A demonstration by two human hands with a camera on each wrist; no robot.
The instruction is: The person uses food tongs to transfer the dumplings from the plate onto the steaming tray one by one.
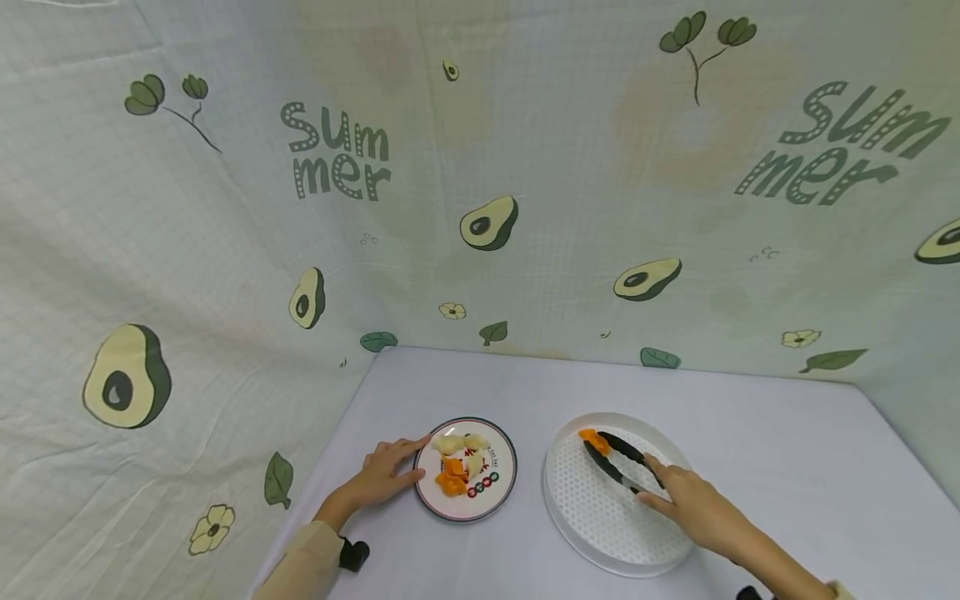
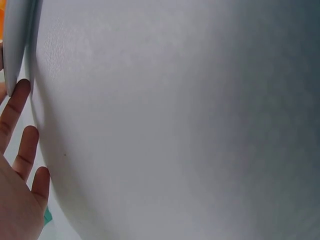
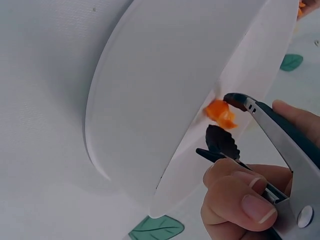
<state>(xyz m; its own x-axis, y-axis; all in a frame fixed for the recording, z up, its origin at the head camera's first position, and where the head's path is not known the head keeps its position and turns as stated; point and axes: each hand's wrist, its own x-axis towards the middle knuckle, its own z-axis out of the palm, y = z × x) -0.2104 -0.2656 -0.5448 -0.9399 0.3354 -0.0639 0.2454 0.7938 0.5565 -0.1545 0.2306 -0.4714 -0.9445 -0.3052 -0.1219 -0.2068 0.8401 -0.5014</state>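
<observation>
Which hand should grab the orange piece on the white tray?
Right hand: it grips the tongs, whose tips flank the orange piece. Left hand rests at the plate.

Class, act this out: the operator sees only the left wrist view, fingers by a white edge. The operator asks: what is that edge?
Observer: The rim of a small plate; the left hand touches it with straight fingers.
Operator: Anything on it?
Observer: Yellow and orange food pieces.
Operator: And the other hand?
Observer: The right hand holds black tongs in a white tray, with an orange piece at their tips.
</observation>
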